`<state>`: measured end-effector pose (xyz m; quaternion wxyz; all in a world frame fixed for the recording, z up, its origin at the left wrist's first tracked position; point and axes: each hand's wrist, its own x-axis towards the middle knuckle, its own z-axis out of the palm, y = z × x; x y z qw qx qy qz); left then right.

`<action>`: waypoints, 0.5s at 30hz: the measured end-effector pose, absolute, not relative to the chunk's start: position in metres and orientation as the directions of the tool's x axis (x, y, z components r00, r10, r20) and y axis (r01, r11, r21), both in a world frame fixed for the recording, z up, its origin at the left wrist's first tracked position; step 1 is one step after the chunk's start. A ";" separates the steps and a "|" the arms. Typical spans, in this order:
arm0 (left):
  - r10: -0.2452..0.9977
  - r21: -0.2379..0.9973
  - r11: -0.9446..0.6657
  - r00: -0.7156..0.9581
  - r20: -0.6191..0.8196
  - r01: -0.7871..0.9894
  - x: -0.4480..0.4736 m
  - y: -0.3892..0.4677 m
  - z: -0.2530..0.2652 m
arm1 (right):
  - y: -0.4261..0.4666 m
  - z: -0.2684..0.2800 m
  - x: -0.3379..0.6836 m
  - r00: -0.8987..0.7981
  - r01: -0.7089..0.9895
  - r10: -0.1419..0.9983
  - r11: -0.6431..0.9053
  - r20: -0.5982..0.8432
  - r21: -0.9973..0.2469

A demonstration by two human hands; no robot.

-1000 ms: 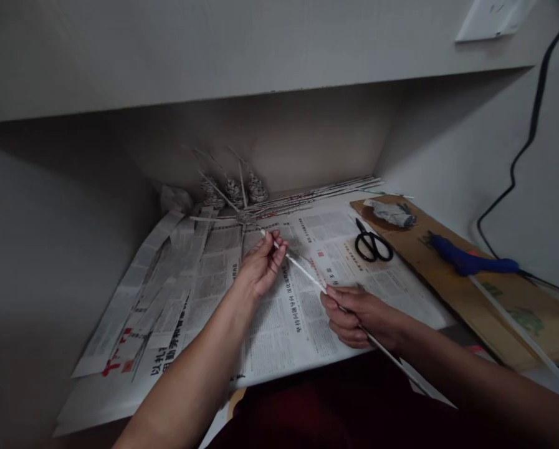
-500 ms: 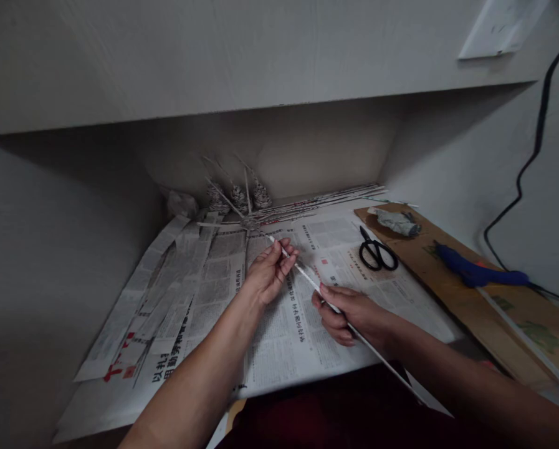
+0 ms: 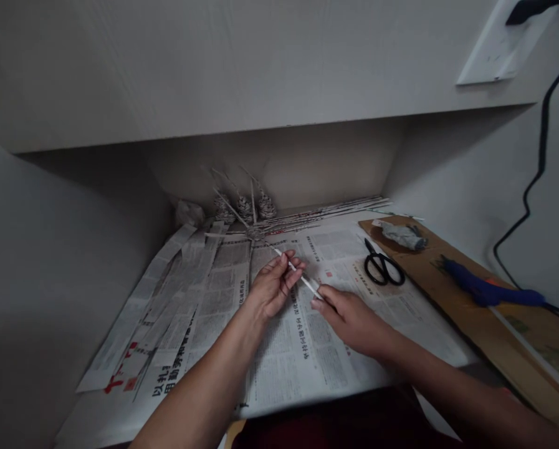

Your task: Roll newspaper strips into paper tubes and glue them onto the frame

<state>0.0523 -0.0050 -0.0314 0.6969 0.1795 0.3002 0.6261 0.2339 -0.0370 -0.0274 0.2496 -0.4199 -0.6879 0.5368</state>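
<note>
over newspaper, left hand and right hand grip a slim rod

Before you, pale tabletop, spread with newspaper. Left: overlapping paper strips. Along back, three woven cones stand upright beside crumpled bundle; thin paper sticks lie to their right, star-shaped woven piece in front. On your right, black scissors rest on newspaper, near cardboard sheet.

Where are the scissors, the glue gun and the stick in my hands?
Scissors [image 3: 384,268], head view: where the handle loops meet.
Glue gun [image 3: 487,290], head view: middle of the blue body.
Stick [image 3: 310,285], head view: the uncovered white stretch.
</note>
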 end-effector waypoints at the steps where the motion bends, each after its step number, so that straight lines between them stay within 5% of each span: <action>1: 0.980 0.627 0.153 0.037 -0.194 -0.764 0.052 -0.005 -0.032 | -0.038 -0.027 0.233 -0.494 0.358 0.868 0.159 -0.042 -0.920; 3: 0.979 0.626 0.158 0.039 -0.200 -0.763 0.052 -0.005 -0.032 | -0.040 -0.026 0.233 -0.509 0.336 0.857 0.115 -0.077 -0.935; 6: 0.976 0.617 0.166 0.037 -0.215 -0.769 0.052 -0.005 -0.031 | -0.040 -0.030 0.235 -0.655 0.134 0.693 -0.286 -0.301 -0.949; 8: 0.975 0.614 0.172 0.044 -0.219 -0.770 0.053 -0.006 -0.030 | -0.038 -0.032 0.236 -0.717 0.038 0.616 -0.434 -0.327 -0.900; 15: 0.982 0.671 0.185 0.105 -0.159 -0.718 0.053 -0.007 -0.033 | -0.030 -0.035 0.228 -0.546 0.199 0.814 -0.102 -0.197 -0.975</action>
